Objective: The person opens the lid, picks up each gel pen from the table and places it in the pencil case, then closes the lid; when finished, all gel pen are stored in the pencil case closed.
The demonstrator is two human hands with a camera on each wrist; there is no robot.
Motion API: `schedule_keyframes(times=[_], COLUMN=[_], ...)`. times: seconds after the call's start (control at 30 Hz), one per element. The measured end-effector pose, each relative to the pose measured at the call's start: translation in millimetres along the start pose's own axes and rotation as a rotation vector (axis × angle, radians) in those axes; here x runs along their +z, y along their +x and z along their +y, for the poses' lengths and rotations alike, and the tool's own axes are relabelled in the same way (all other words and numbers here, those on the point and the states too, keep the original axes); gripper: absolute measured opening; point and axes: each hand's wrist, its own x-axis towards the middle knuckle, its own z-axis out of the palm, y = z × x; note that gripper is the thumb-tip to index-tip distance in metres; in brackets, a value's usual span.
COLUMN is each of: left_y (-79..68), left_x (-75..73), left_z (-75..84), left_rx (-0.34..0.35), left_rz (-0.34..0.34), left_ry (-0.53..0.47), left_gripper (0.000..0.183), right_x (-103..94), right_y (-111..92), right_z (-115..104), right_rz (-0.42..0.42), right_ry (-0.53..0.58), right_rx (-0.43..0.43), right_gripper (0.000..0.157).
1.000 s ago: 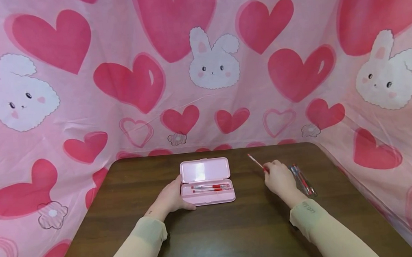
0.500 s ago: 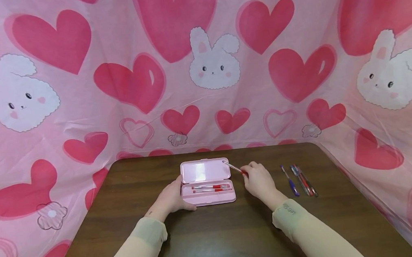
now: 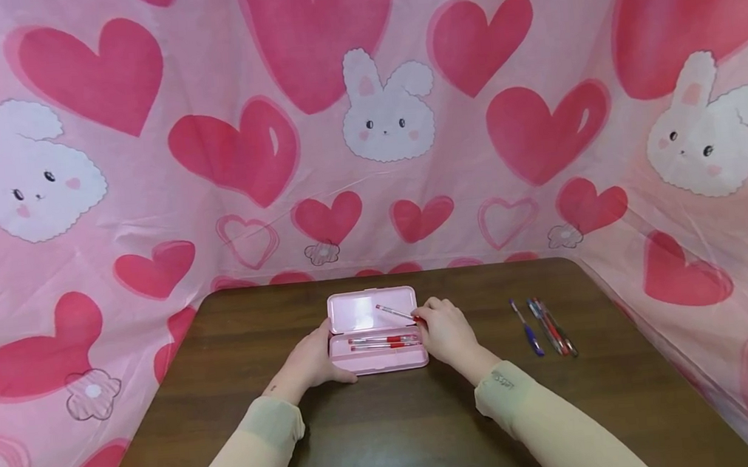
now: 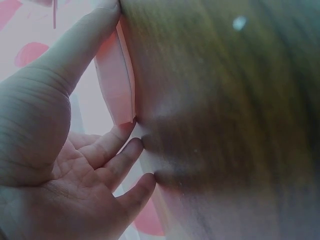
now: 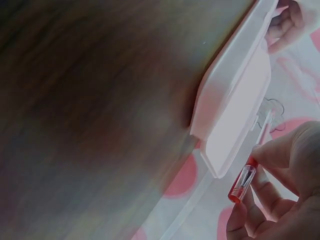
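Both forearms reach forward from the near edge of the table (image 3: 378, 433), converging on the pink pencil case (image 3: 388, 360), which lies with its lid (image 3: 354, 313) tipped back on the far side. The left hand (image 3: 305, 360) is braced around the case's left end, thumb along the near side and the other fingers around toward the back, grasping it. The right hand (image 3: 451, 332) is at the case's right end, its thumb and fingers pinching a red pen (image 3: 396, 312) near the red end; the pen's clear barrel slants out from the fingertips to the left, above the case near the lid. Two more red pens (image 3: 383, 342) lie side by side in the far compartment of the case, between the hands. Well to the right of the case, a blue pen (image 3: 527, 330) lies just beside a cluster of pens (image 3: 552, 328), too overlapped to count surely. The left wrist camera shows the left fingertips down by the tabletop at the case's end, which the head view hides behind the hand. The right wrist camera shows the held pen's red-tipped end jutting out past the thumb, also hidden from above; only the head view shows the case's inside.
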Motion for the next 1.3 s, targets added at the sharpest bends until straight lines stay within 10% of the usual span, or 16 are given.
schedule_keyframes(times=[1.3], left_y=[-1.3], left_x=[-0.9], left_z=[-1.1], left_rx=[0.026], left_rz=[0.009], left_ry=[-0.038], left_gripper=[0.121], right_x=[25.8], right_y=[8.7], right_z=[-36.6], right_rz=[-0.157], right_ry=[0.013], right_rx=[-0.080], right_gripper=[0.019])
